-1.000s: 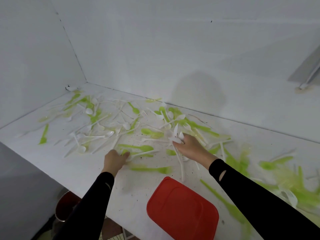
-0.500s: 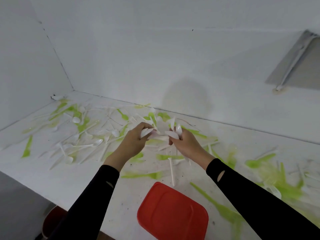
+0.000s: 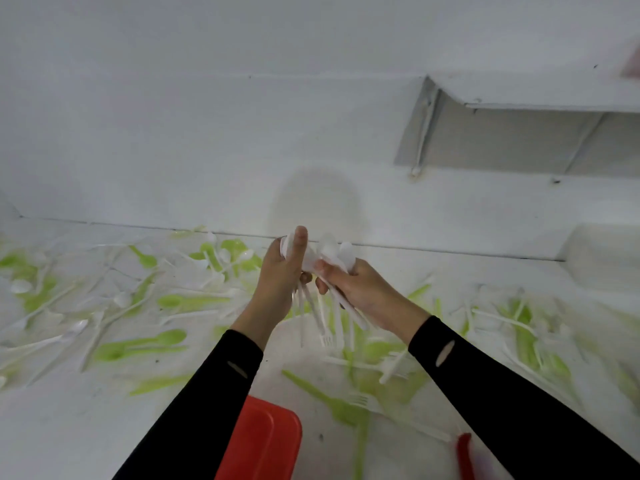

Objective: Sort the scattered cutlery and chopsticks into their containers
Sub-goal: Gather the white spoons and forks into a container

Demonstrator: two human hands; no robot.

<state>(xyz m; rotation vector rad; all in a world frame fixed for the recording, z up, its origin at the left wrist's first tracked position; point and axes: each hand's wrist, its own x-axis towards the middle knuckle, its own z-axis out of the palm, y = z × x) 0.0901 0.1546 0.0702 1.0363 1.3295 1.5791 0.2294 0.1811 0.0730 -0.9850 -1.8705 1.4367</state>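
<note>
White cutlery bundle (image 3: pixel 331 253), blurred and half-hidden, gripped by left hand (image 3: pixel 277 280) and right hand (image 3: pixel 365 292).

The red lid (image 3: pixel 266 441) is cut off by the near edge. To its right, a second red object (image 3: pixel 463 455) is blurred and likewise cropped, so its kind cannot be told. The white cutlery bundle (image 3: pixel 330 252), gripped by left hand (image 3: pixel 280 278) and right hand (image 3: pixel 363 292), overlaps too much to count. The scattered cutlery (image 3: pixel 526 327) on the right is smeared by blur. The white container (image 3: pixel 606 258) runs off the right edge.
</note>
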